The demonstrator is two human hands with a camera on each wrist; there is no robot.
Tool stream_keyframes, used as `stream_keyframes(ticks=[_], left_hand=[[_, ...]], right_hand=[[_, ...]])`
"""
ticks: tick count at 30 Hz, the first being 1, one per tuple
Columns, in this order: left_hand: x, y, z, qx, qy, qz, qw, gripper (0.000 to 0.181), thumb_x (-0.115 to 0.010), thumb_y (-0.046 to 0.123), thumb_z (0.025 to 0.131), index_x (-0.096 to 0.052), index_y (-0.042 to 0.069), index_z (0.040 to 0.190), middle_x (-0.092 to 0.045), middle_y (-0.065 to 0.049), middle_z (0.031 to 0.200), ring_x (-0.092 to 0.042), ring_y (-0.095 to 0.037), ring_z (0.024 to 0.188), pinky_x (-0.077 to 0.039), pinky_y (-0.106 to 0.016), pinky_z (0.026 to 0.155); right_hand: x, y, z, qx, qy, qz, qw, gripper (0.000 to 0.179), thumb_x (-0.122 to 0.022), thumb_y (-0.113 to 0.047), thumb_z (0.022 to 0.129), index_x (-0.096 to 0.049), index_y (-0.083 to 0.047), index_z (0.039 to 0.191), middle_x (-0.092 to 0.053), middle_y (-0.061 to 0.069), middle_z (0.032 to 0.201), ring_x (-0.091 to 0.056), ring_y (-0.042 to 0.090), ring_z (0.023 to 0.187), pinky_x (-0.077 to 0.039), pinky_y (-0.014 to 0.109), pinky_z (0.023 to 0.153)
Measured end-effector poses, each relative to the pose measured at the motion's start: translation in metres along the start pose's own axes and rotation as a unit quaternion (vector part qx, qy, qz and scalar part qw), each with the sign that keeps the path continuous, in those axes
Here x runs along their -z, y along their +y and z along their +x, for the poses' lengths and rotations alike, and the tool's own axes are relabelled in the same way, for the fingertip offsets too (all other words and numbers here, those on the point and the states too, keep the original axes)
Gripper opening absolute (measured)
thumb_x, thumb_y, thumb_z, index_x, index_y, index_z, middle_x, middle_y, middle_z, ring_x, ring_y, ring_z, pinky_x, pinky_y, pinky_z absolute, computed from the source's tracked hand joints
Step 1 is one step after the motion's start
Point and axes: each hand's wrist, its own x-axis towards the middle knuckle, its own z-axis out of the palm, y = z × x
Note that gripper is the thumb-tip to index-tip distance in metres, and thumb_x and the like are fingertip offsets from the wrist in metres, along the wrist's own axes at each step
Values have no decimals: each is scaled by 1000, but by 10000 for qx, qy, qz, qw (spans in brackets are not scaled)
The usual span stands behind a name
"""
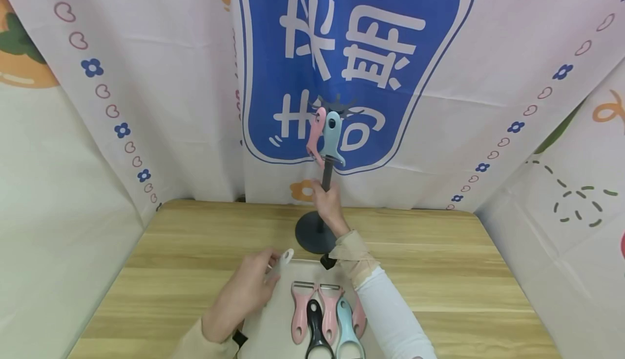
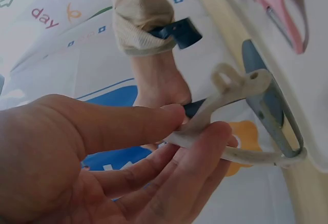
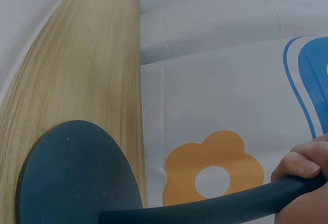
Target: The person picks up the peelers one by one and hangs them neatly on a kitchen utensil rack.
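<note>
My left hand (image 1: 249,280) pinches a white peeler (image 2: 246,86) by its handle between thumb and fingers, above the tray's left side. In the left wrist view its metal blade points away from the palm. My right hand (image 1: 329,204) grips the dark pole (image 3: 220,203) of a stand, whose round base (image 1: 312,235) rests on the table. Hooks (image 1: 342,107) spread at the stand's top. A pink peeler (image 1: 316,131) and a light blue peeler (image 1: 333,136) hang there side by side.
A pale tray (image 1: 261,332) lies at the table's front. On it are several pink peelers (image 1: 299,315), a black peeler (image 1: 315,324) and a light blue peeler (image 1: 345,321). The wooden table (image 1: 195,239) meets a printed cloth (image 1: 195,104) behind the stand.
</note>
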Motion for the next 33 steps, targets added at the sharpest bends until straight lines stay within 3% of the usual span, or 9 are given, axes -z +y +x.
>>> stream_keyframes(ticks=[10,19,24,30,33], left_hand=[[15,10,10,-135,315,-482,9982,29,-74,-9,86,-69,-1,113,-75,-14,105,-75,-29,99,-63,-47,85],[25,18,28,-946,854,-265,9915,31,-70,-14,82,-71,-4,111,-78,-16,101,-77,-28,92,-64,-41,79],[34,21,37,-1180,878,-349,9885,32,-72,-15,83,-69,-5,114,-77,-20,105,-79,-32,92,-65,-41,80],[50,27,48,-1110,806,-585,9888,35,-77,-10,88,-69,-2,121,-77,-18,110,-78,-32,96,-63,-47,88],[58,31,56,-1282,851,-654,9859,35,-78,-9,88,-70,-2,121,-77,-19,110,-78,-32,96,-62,-49,90]], right_hand=[[-1,0,-1,-10,-91,-55,9999,56,-53,-14,108,-41,-19,54,-36,-10,47,-30,8,40,-25,26,41],[2,-1,-1,-76,-15,-138,9999,54,-54,-16,108,-41,-18,56,-37,-10,48,-30,8,41,-25,26,42],[2,-1,-1,-168,-32,-131,9998,54,-54,-17,108,-42,-19,56,-37,-10,48,-32,7,41,-26,26,42],[3,-1,0,-174,-76,-144,9997,53,-53,-16,109,-42,-19,57,-37,-10,48,-32,7,41,-26,25,42],[3,0,1,-157,-58,-118,9998,52,-52,-15,109,-42,-19,57,-37,-10,49,-32,7,42,-27,25,43]])
